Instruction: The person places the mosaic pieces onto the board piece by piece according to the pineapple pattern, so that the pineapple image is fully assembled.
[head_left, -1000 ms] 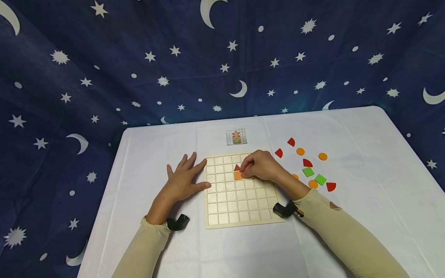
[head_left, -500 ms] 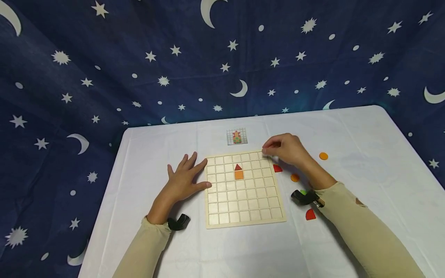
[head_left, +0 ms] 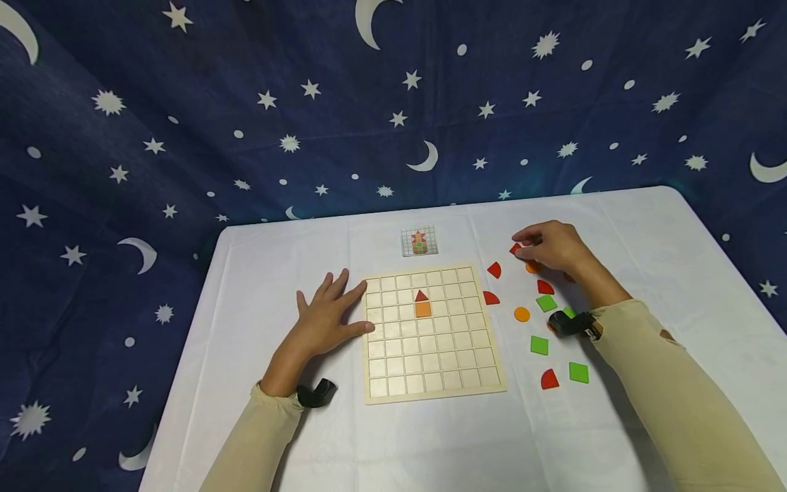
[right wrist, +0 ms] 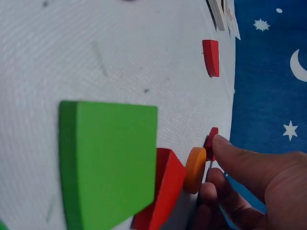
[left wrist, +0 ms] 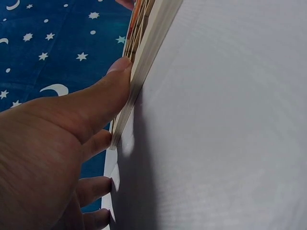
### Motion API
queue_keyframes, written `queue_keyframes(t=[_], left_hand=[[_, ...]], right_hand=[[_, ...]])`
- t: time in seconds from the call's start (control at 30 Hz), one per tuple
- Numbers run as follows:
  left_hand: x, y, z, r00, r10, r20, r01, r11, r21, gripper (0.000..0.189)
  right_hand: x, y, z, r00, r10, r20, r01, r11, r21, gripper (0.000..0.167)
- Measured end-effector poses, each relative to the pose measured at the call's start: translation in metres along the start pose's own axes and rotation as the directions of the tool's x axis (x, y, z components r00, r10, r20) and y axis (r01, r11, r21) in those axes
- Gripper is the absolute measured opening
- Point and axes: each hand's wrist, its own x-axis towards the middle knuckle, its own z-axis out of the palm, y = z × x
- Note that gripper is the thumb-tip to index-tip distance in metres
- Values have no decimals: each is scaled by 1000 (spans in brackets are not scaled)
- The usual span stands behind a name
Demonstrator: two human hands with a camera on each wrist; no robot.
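My left hand point(head_left: 322, 318) lies with spread fingers on the cloth, its thumb and index finger touching the left edge of the wooden grid board point(head_left: 402, 369). The left wrist view shows the thumb point(left wrist: 115, 76) against the board's side. On the board a red triangle point(head_left: 421, 296) sits directly above an orange square point(head_left: 423, 309). Beyond the board's right side, my right hand point(head_left: 553, 246) pinches a red quarter-circle piece point(head_left: 515, 249) at the table. In the right wrist view the thumb point(right wrist: 235, 153) presses that red piece point(right wrist: 214, 139), beside an orange disc point(right wrist: 194, 170).
Right of the board lie red quarter-circles point(head_left: 494, 270), green squares point(head_left: 539, 345) and orange discs point(head_left: 522, 314); the right forearm partly covers some. Behind the board is a small picture card point(head_left: 419, 241). A starry blue curtain point(head_left: 344, 109) hangs behind the white table point(head_left: 430, 451).
My right hand has moved off the board, away to the right, and now pinches a red quarter-circle. The orange square and red triangle stay on the board. My left hand has not moved.
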Motion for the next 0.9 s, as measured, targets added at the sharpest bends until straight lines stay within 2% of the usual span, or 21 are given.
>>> queue_keyframes(t=[0.37,0.63,0.77,0.9], left_hand=[[0,0,1,1000,3,-4,-3,1000,0,87],[0,0,0,1000,-6,1,6,1000,15,87],[0,0,0,1000,-8,3,8,1000,11,88],[0,1,0,1000,-6,-1,6,1000,11,88]], right_hand=[[1,1,1,999,-30,-38,31,999,19,23],[-10,-5,2,995,-75,-72,83,988,129,20],[-20,-16,8,990,-139,-32,142,977,158,16],[-29,-29,17,980,-179,87,151,953,261,15]])
